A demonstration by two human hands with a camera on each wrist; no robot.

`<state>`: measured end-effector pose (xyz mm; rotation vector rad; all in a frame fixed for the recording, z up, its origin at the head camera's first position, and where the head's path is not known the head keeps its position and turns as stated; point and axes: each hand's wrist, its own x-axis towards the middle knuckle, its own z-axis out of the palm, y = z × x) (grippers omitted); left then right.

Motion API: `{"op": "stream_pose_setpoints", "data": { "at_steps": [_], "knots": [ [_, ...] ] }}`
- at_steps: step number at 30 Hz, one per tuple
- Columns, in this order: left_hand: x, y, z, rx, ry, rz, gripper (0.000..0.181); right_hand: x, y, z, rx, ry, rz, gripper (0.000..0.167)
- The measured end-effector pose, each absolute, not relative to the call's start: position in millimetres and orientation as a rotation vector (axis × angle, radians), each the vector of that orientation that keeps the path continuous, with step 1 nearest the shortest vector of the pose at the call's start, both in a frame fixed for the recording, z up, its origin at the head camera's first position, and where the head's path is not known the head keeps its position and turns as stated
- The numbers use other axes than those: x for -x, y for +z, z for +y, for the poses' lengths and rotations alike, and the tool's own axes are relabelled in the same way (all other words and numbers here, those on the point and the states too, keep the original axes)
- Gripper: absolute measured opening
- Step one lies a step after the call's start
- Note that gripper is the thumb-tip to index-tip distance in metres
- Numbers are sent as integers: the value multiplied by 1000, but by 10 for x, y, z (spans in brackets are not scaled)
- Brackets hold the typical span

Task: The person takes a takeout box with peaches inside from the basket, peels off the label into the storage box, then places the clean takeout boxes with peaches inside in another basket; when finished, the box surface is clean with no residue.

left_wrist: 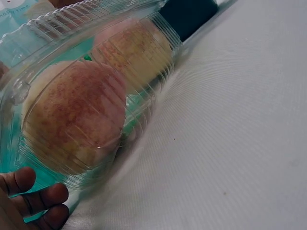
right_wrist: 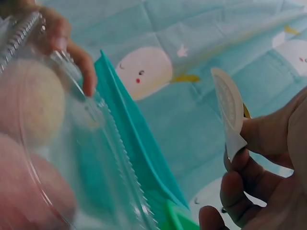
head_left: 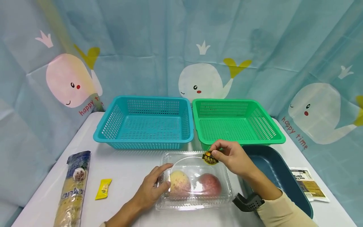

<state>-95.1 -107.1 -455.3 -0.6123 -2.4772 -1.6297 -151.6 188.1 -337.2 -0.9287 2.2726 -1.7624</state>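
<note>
With my right hand I pinch the label, bent so its pale back shows, near the far right part of the clear container, while my left hand rests on its left side, thumb and forefinger apart. The container is on the table with 2 peaches inside. I think the label could stick to itself if I squeeze it hard, and the container could slide if my left hand presses too weakly.

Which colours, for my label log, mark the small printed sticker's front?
The small sticker: black and gold, clearest in the head view.
</note>
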Motion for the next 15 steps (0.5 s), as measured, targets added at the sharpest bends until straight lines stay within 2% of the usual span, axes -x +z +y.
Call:
{"op": "stream_pose_setpoints", "data": {
  "at_steps": [5,15],
  "knots": [
    [946,-4554,-1067,608,-1622,-2491,56,1542,-3251,2073,996,-1655,2295,7],
    [934,-4551,-1077,583,-1625,-2498,57,1535,-3141,2435,943,-1479,2425,9]
  ]
}}
